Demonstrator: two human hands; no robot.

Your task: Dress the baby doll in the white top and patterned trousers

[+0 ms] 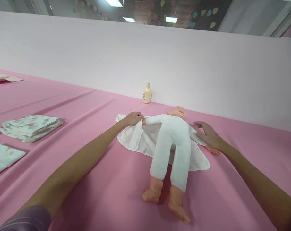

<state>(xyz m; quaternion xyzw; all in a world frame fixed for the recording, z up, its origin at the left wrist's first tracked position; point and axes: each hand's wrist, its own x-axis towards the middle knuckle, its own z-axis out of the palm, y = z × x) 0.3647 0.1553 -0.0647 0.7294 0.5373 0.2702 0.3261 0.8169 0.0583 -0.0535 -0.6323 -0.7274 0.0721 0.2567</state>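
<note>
A baby doll [173,128] with a white cloth body lies on its back, feet toward me. Spread beneath it is a white baby shirt [135,138], open at the front. My left hand [133,118] is closed on the shirt's cloth, right beside the doll's hand on the left. That doll arm has no sleeve over it. On the other side, my right hand [209,136] hovers by the doll's other arm, fingers apart and thumb close to the white cloth there. Whether it touches the arm I cannot tell. The doll's head is partly hidden behind its body.
A cream pump bottle [147,93] stands against the white wall [92,57] behind the doll. Folded printed cloths [32,126] lie on the left of the pink sheet [94,192]. A pale pink cloth [4,78] lies at the far left.
</note>
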